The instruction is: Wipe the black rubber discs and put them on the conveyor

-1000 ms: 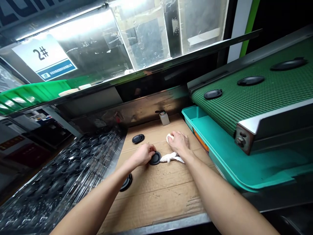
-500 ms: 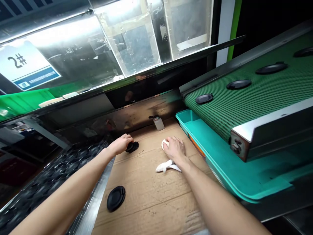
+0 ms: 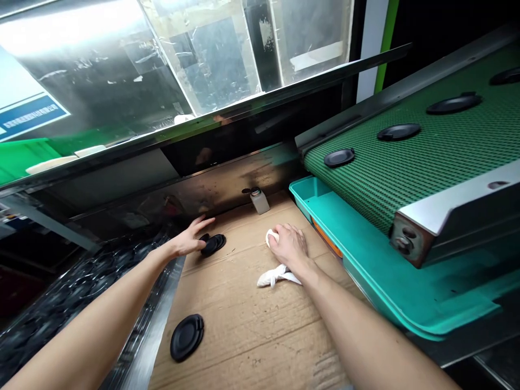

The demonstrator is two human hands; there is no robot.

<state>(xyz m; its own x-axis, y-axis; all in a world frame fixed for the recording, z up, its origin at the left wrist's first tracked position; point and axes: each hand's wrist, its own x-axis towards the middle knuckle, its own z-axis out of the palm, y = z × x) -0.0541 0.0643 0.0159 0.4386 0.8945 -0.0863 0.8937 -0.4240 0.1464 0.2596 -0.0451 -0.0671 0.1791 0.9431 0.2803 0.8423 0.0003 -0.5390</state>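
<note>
My left hand [image 3: 190,238] has its fingers spread at the far left of the cardboard sheet [image 3: 239,319]. Its thumb is beside a small group of overlapping black round plastic parts [image 3: 214,244]; whether it touches them I cannot tell. Closed round a white cloth [image 3: 271,237], my right hand [image 3: 289,246] rests on the cardboard, and a twisted length of white cloth [image 3: 274,277] lies by its wrist. Nearer me, at the left, lies another black round part [image 3: 187,337] with a raised rim.
A green mesh conveyor belt [image 3: 447,146] on the right carries several black round parts [image 3: 399,131]. Beneath its end sits a teal tray [image 3: 377,271]. A small dispenser bottle [image 3: 259,201] stands at the back. Clear trays of black parts [image 3: 81,298] lie at the left.
My left hand has opened its fingers and shifted slightly left off the small black parts. My right hand stays on the cloth. The whole view has moved a little.
</note>
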